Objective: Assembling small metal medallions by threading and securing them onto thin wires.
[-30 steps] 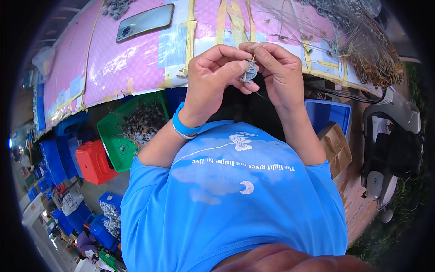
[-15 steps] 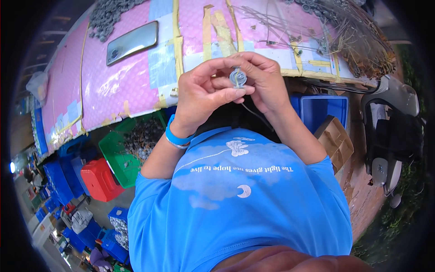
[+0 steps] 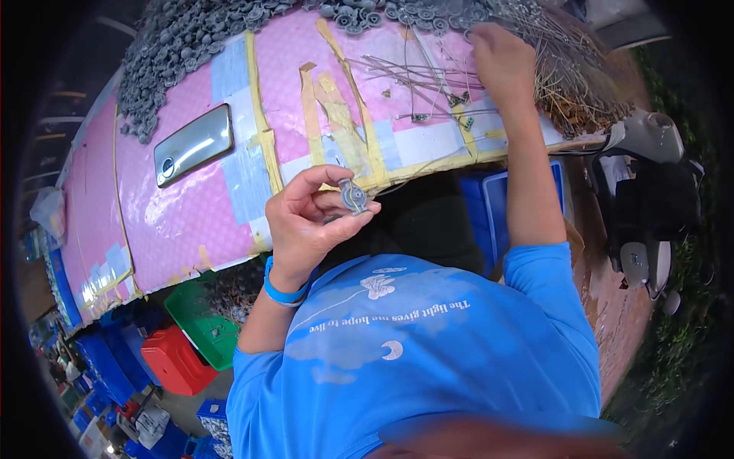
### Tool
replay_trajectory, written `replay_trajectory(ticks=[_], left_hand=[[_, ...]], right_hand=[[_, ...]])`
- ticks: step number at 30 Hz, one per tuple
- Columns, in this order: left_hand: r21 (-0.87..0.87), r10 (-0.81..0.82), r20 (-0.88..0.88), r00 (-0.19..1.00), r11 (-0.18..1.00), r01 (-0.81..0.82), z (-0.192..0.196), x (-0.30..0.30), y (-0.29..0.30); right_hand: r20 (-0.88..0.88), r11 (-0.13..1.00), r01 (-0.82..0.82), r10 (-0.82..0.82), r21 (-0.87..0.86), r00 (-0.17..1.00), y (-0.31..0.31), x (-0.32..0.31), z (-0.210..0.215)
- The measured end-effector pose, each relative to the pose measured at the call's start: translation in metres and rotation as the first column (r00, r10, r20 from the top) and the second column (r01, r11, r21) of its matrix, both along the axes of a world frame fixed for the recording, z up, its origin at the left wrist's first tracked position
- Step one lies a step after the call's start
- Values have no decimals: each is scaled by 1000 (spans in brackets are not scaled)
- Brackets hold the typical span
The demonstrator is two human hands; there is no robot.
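Observation:
Between thumb and fingertips, my left hand (image 3: 300, 226) grips a small round grey plastic part (image 3: 354, 196) with a yellowish wire across its face. A thin wire trails from it toward the table edge. My right hand (image 3: 503, 65) is stretched out over the far right of the table, at the edge of a heap of similar grey plastic parts (image 3: 428, 14). Its fingertips are mostly hidden, and whether they hold a part does not show. Just left of that hand lie loose thin wires (image 3: 417, 80) with small green pieces at their ends.
A dense bundle of wires (image 3: 585, 88) lies right of my right hand. On the pink-covered table (image 3: 183, 222) rests a phone (image 3: 194, 145). Below the edge stand a green bin (image 3: 183, 306), a red container (image 3: 177, 361) and a blue bin (image 3: 483, 222).
My right hand has let go of the grey part and reached far right to the heap. My left hand keeps the part, now lower and further left in view.

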State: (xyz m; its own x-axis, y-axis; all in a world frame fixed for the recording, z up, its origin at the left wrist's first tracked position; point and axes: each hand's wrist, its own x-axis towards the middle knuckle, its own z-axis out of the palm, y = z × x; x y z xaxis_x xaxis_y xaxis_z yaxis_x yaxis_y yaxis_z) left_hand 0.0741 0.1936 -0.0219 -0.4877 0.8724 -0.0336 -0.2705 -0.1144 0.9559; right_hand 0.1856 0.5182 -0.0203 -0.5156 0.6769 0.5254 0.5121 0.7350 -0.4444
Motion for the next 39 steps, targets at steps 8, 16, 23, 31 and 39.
replay_trajectory(ticks=[8, 16, 23, 31, 39], left_hand=[[-25, -21, 22, 1000, 999, 21, -3, -1, 4], [-77, 2, 6, 1000, 997, -2, -1, 6, 3], [-58, 24, 8, 1000, 998, -24, -4, 15, -14], [-35, 68, 22, 997, 997, -68, -3, 25, -22], [-61, 87, -2, 996, 994, -87, 6, 35, -21]], right_hand=[[244, 992, 3, -35, 130, 969, 17, -7, -11], [205, 993, 7, -31, 116, 978, 23, 0, -11], [275, 993, 8, -40, 116, 961, 26, 1, -18], [318, 967, -97, 17, 238, 948, 13, 20, -14], [337, 923, -201, 84, 327, 938, 1, 23, -13]])
